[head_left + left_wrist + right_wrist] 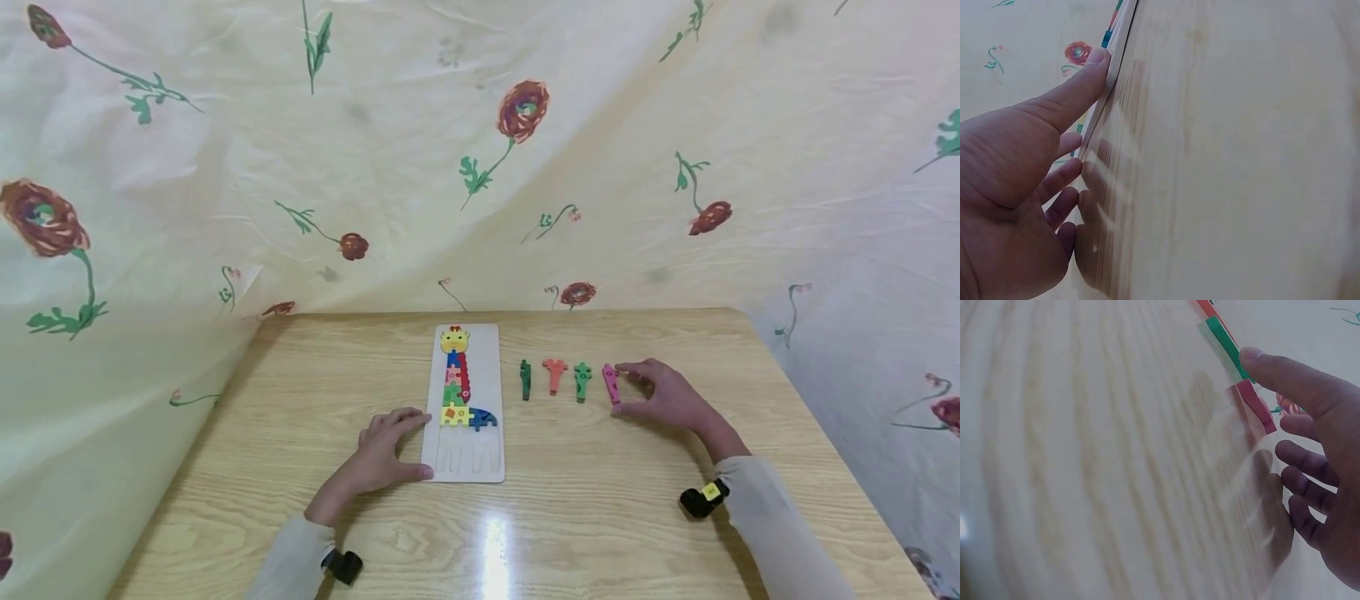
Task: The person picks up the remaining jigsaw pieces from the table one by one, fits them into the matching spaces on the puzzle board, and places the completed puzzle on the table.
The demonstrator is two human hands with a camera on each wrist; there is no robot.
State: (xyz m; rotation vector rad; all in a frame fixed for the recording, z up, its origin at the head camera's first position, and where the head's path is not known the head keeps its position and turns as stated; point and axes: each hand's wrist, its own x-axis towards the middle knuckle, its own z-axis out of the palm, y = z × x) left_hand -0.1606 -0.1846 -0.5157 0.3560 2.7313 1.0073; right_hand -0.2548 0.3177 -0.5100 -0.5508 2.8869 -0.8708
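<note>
A white puzzle board (486, 358) lies upright on the table, holding a giraffe of coloured pieces: a yellow head (454, 340), stacked neck and body pieces and a blue piece (482, 418) at the right. Bare leg-shaped recesses show below. My left hand (386, 450) touches the board's left edge with thumb and fingertips, fingers spread. To the right, my right hand (663, 396) has thumb and index finger around the two ends of a pink leg piece (611, 383); whether they press on it is unclear. In the right wrist view the pink piece (1256, 407) rests on the table.
Between board and right hand lie a dark green piece (526, 380), an orange piece (554, 377) and a green piece (582, 382) in a row. Flowered cloth (420, 167) hangs behind and beside the wooden table (585, 517).
</note>
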